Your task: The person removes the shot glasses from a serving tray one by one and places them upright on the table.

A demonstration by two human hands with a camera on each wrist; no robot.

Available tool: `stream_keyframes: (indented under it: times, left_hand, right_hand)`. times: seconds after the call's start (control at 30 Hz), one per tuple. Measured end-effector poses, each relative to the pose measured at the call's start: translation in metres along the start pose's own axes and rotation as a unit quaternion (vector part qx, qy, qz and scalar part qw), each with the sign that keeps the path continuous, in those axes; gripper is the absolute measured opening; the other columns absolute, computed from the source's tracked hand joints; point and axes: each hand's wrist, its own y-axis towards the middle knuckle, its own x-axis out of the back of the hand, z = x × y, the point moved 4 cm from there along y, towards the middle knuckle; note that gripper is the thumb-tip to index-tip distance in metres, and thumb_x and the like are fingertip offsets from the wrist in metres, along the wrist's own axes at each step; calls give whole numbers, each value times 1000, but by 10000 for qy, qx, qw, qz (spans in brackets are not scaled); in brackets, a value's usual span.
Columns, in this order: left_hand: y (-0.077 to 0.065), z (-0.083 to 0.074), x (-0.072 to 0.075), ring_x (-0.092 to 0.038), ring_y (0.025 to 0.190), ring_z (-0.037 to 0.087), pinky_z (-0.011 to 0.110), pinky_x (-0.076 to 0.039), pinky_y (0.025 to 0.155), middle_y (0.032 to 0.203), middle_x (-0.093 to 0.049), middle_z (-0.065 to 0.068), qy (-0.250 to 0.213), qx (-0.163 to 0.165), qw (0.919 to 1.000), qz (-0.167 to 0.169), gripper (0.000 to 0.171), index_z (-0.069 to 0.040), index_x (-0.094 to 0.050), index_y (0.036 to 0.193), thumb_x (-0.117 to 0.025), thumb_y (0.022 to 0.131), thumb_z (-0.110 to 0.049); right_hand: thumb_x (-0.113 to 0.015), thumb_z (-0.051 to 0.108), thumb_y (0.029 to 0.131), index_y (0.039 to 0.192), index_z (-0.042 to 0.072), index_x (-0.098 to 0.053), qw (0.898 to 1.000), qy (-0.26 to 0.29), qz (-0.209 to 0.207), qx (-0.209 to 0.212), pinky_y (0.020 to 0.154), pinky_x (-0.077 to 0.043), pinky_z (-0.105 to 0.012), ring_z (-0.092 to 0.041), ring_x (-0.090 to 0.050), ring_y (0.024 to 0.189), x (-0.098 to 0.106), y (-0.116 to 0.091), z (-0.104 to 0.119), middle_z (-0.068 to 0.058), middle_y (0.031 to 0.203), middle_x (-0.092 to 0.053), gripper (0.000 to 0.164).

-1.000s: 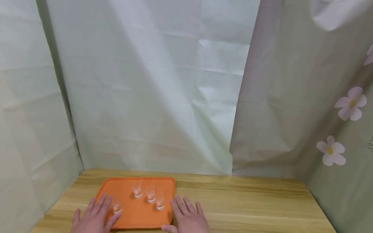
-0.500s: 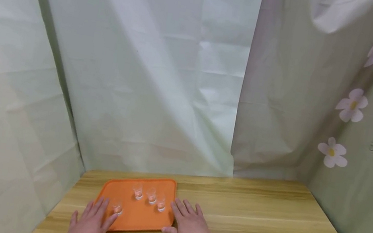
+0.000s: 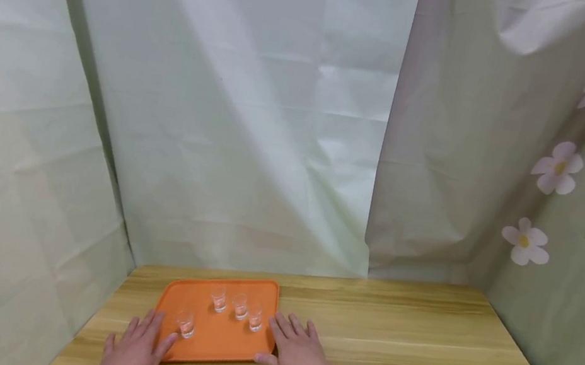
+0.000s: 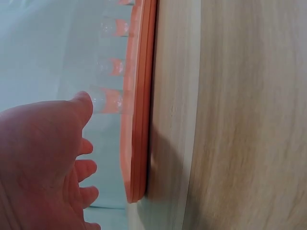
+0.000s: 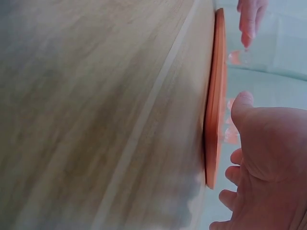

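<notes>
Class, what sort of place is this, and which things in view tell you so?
Probably a small screened-off work booth indoors: pale sheeting hangs on three sides of a wood-grain table, with printed flowers decorating the right-hand side.

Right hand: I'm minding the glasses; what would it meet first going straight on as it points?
The right hand would probably meet the right rim of the orange tray first, though depth is unclear.

soft, even light; pale sheen on the back curtain point(image 3: 338, 113); blurry shadows on the table point(image 3: 416, 342); both wrist views look hazy.
</notes>
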Motion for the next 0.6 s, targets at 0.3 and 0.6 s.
stream_keyframes:
  times: [0.3,0.6]
  left_hand:
    - [11,15,-8,-23,156,65,93,-9,116,172,-30,34,-50,164,9995,255,86,6,-38,166,-40,115,-63]
    - [12,23,-9,-25,154,66,93,-13,114,171,-33,35,-70,256,9991,328,87,6,-42,164,-41,114,-65]
  right_hand:
    - [-52,70,107,171,16,-43,9999,-29,-156,-54,129,-30,-66,-35,-36,162,-4,4,0,-7,178,-37,85]
    - [-50,70,107,171,17,-44,9999,-2,-109,-128,129,-30,-66,-34,-35,163,-10,10,-2,-5,177,-38,83]
